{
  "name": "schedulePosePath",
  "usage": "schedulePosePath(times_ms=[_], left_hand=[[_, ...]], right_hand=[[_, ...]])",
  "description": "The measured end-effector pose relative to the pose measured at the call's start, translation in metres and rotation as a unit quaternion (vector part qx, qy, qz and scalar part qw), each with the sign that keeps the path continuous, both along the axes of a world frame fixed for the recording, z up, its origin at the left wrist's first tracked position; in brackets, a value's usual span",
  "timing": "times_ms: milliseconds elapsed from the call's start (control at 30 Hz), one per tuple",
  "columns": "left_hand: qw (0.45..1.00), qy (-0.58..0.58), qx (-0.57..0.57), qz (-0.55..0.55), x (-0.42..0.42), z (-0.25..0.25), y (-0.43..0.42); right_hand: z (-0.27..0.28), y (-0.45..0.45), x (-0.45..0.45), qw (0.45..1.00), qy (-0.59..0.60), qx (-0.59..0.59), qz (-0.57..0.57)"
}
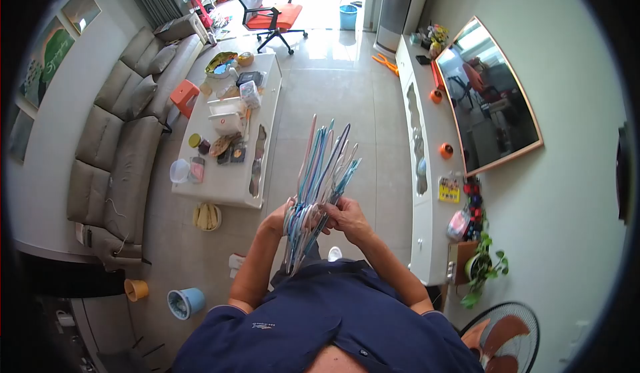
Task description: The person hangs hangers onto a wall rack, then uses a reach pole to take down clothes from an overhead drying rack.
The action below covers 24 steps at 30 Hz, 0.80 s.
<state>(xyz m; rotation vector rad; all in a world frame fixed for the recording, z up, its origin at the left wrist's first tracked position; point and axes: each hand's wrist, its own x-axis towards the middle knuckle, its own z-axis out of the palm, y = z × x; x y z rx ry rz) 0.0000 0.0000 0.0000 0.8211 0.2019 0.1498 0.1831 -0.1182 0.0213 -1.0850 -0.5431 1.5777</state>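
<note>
A thick bundle of clothes hangers (319,170) in blue, teal, white and pink is held upright in front of my body. My left hand (277,218) is closed around the bundle's left side, its fingers partly hidden by the hangers. On the right side, my right hand (348,218) has its fingers bent and pressed onto the hangers near their hooks. The hangers fan out at the top and their lower ends reach down in front of my dark blue shirt.
A white coffee table (233,190) with boxes and jars stands to the left, beyond it a grey sofa (127,153). On the right are a long white cabinet (421,240), a television (490,96) and a fan (503,340). An office chair (283,16) stands ahead.
</note>
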Motion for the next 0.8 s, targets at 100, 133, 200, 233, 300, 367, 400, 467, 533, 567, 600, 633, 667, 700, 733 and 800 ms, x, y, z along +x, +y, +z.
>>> schedulePosePath(times_ms=[100,133,200,233,300,367,400,467,533,567,600,633,667,700,733,800], left_hand=[[0.995,0.04,-0.088,0.02,0.038,-0.001,0.082],[0.997,0.057,-0.023,0.039,0.051,0.013,0.106],[0.995,0.057,0.039,0.077,0.072,-0.012,0.178],[0.993,0.066,0.051,0.083,0.077,-0.029,0.205],[0.988,0.077,0.089,0.099,0.086,-0.046,0.275],[0.982,0.103,0.067,0.143,0.093,-0.047,0.35],[0.982,0.104,0.043,0.152,0.093,-0.043,0.385],[0.975,0.128,0.011,0.179,0.098,-0.029,0.439],[0.964,0.167,0.009,0.207,0.114,-0.005,0.496],[0.961,0.172,0.023,0.214,0.122,0.0,0.525],[0.959,0.177,0.038,0.218,0.128,0.001,0.551],[0.956,0.183,0.051,0.223,0.136,0.003,0.575],[0.95,0.191,0.049,0.242,0.145,0.004,0.595],[0.948,0.206,0.069,0.232,0.148,-0.009,0.62],[0.946,0.219,0.087,0.223,0.146,-0.03,0.649],[0.949,0.227,0.031,0.216,0.16,-0.051,0.702]], right_hand=[[0.007,0.079,0.048,0.996,-0.065,-0.053,-0.039],[0.003,0.104,0.067,0.994,-0.077,-0.055,-0.06],[-0.007,0.167,0.109,0.992,-0.093,-0.032,-0.084],[-0.016,0.187,0.132,0.987,-0.112,-0.042,-0.11],[-0.029,0.232,0.177,0.974,-0.153,-0.045,-0.16],[-0.045,0.272,0.228,0.956,-0.198,-0.076,-0.203],[-0.048,0.289,0.25,0.945,-0.216,-0.095,-0.227],[-0.053,0.313,0.289,0.926,-0.235,-0.125,-0.267],[-0.055,0.324,0.325,0.917,-0.236,-0.15,-0.285],[-0.057,0.331,0.342,0.913,-0.234,-0.165,-0.29],[-0.061,0.339,0.358,0.911,-0.228,-0.178,-0.293],[-0.068,0.348,0.372,0.909,-0.22,-0.192,-0.296],[-0.075,0.357,0.386,0.907,-0.216,-0.206,-0.298],[-0.085,0.37,0.399,0.907,-0.207,-0.229,-0.286],[-0.095,0.387,0.414,0.907,-0.2,-0.251,-0.274],[-0.117,0.432,0.449,0.908,-0.188,-0.269,-0.261]])
